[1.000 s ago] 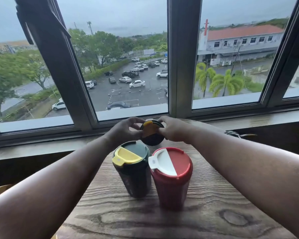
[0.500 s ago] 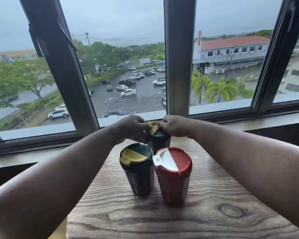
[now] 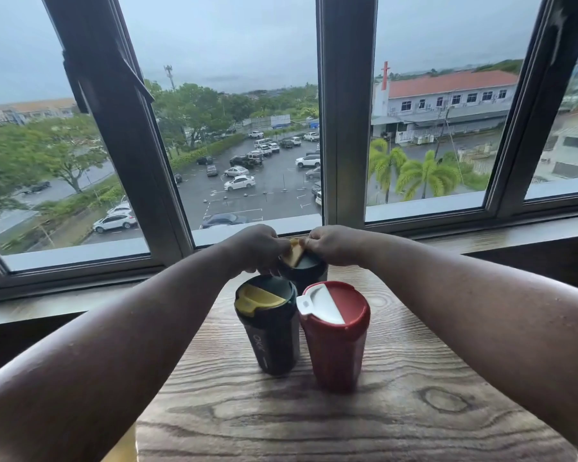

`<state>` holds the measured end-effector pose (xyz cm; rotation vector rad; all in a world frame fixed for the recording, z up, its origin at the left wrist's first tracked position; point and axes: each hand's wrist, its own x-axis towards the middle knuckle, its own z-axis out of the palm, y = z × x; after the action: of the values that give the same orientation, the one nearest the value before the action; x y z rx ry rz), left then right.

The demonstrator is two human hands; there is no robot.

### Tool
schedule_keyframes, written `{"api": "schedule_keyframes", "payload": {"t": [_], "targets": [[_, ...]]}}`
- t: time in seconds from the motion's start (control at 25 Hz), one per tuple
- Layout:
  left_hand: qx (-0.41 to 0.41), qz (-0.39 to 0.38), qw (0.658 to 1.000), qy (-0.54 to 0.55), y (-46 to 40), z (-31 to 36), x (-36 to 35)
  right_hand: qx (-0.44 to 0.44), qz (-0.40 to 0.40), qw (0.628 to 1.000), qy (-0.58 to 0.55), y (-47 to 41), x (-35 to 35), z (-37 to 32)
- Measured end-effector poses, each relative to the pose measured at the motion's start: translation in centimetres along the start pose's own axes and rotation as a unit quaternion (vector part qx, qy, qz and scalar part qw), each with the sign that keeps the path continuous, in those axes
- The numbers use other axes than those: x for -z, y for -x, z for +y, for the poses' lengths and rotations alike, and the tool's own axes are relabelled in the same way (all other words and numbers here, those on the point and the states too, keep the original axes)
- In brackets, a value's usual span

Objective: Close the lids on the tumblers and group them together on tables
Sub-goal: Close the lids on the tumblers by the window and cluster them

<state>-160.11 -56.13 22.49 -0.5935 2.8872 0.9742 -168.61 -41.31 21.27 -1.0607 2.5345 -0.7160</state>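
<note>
Three tumblers stand close together on the wooden table [image 3: 397, 395]. Nearest me are a dark tumbler with a yellow flap lid [image 3: 269, 325] on the left and a red tumbler with a white flap lid [image 3: 336, 331] on the right, both lids down. Behind them stands a second dark tumbler [image 3: 306, 271] whose yellow flap [image 3: 294, 255] is tilted up. My left hand [image 3: 257, 248] grips that tumbler's lid from the left. My right hand [image 3: 331, 245] pinches the lid's edge from the right, by the flap.
A window with dark metal frames [image 3: 344, 111] and a wooden sill [image 3: 481, 238] runs just behind the table. Something yellow [image 3: 121, 445] shows below the table's left edge.
The back tumbler, tipped toward me a second ago with its lid facing the camera, now stands upright. Both hands have stayed on its lid. The camera has shifted slightly.
</note>
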Motion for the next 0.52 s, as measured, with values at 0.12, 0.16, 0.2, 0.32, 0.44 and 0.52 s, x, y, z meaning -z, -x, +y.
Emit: {"api": "schedule_keyframes", "payload": {"t": [0.12, 0.16, 0.2, 0.32, 0.44, 0.52], "targets": [[0.005, -0.003, 1.0, -0.017, -0.07, 0.01, 0.01, 0.001, -0.005, 1.0, -0.009, 0.12, -0.12, -0.04], [0.007, -0.005, 1.0, -0.02, -0.13, -0.04, 0.03, 0.001, -0.005, 1.0, -0.011, 0.17, -0.15, -0.08], [0.009, -0.006, 1.0, -0.023, -0.24, -0.09, 0.01, 0.002, -0.005, 1.0, -0.01, 0.23, -0.15, -0.12], [0.01, -0.004, 1.0, -0.029, -0.25, -0.03, -0.03, 0.004, -0.005, 1.0, -0.007, 0.38, -0.16, -0.12], [0.004, 0.003, 0.999, -0.037, -0.23, 0.16, -0.06, 0.003, -0.008, 1.0, -0.017, 0.5, -0.24, -0.04], [0.007, 0.002, 0.999, -0.038, -0.12, 0.26, -0.11, 0.005, -0.007, 1.0, -0.016, 0.64, -0.27, -0.04]]}}
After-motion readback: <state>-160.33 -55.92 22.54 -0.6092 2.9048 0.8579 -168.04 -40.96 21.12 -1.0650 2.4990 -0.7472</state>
